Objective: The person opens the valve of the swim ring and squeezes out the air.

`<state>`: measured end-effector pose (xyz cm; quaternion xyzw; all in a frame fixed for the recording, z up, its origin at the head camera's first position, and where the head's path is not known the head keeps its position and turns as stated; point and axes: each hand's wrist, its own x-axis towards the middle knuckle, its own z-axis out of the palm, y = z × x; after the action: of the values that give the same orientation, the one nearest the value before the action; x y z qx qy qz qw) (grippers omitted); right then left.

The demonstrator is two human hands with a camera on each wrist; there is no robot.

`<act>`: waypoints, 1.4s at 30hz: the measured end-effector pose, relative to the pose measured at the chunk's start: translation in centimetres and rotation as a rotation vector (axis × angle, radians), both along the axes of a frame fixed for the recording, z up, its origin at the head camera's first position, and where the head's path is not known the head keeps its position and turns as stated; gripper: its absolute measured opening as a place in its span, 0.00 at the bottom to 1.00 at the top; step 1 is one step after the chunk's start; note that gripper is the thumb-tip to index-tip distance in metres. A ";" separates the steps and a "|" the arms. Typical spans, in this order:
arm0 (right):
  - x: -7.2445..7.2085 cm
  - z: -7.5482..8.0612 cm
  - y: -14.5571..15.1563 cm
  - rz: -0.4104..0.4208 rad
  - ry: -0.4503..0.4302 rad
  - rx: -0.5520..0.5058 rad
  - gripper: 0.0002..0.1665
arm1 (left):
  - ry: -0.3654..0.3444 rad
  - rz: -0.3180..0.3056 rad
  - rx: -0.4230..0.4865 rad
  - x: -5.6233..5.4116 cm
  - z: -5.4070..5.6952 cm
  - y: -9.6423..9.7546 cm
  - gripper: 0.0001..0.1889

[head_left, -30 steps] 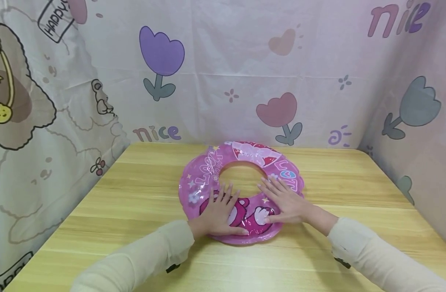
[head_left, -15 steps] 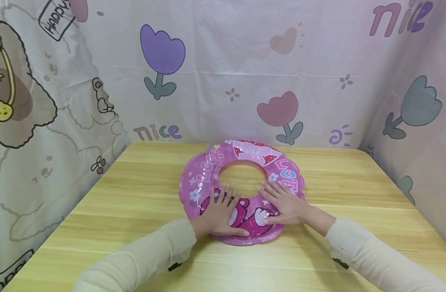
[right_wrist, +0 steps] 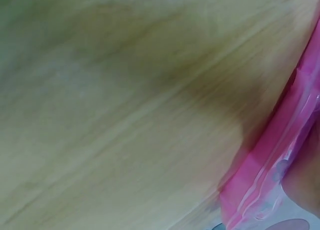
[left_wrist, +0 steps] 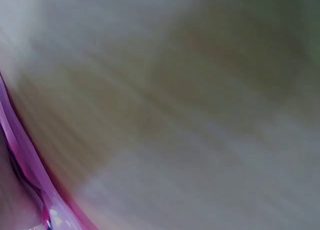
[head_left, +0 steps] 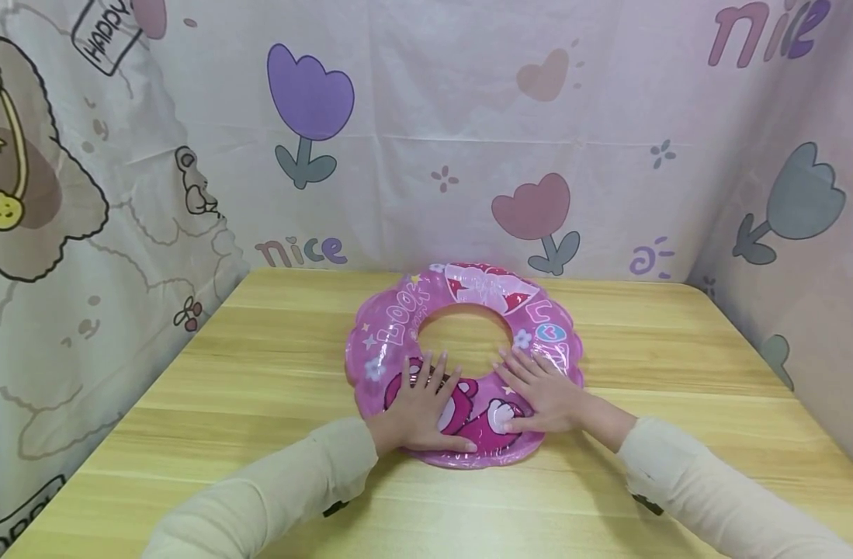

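A pink inflatable swim ring (head_left: 384, 341) with printed letters, flowers and a bear lies flat on the wooden table. On its near left part rests my left hand (head_left: 422, 411), fingers spread and straight, thumb pointing right. My right hand (head_left: 548, 396) lies on the near right part, its fingers also spread and reaching toward the ring's hole. The left wrist view catches only a strip of the swim ring (left_wrist: 30, 155) along the left edge, with a bit of hand beside it. In the right wrist view the swim ring's edge (right_wrist: 270, 155) runs down the right side.
The wooden table (head_left: 258, 349) extends around the ring on all sides. Behind it hangs a printed cloth (head_left: 426, 93) with tulips and words, and similar cloth closes in the left and right sides. Dark straps (head_left: 335, 508) show under the sleeves.
The far and left parts of the swim ring look rounder and fuller than a second ago. Both hands stay at nearly the same spots, the right shifting very slightly.
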<state>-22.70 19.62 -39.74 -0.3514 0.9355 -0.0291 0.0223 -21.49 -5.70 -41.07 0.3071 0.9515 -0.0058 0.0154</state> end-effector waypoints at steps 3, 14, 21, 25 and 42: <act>0.0 0.0 0.0 -0.007 -0.004 0.016 0.55 | -0.004 0.001 -0.002 -0.1 -0.1 0.0 0.59; 0.0 0.0 -0.5 -0.021 0.005 0.092 0.56 | -0.015 0.015 -0.046 -0.2 0.1 0.3 0.58; 0.1 0.2 -0.5 -0.023 -0.015 0.115 0.55 | -0.020 0.019 -0.071 -0.2 0.4 0.4 0.58; 0.1 0.3 -0.6 -0.030 -0.036 0.116 0.55 | -0.036 0.027 -0.081 -0.2 0.5 0.4 0.58; 0.0 0.7 -0.9 -0.056 -0.097 0.102 0.54 | -0.074 0.043 -0.115 -0.5 0.6 0.7 0.57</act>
<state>-22.69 18.76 -39.09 -0.3216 0.9431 0.0011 0.0849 -21.97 -5.04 -40.43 0.2851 0.9548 -0.0490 0.0682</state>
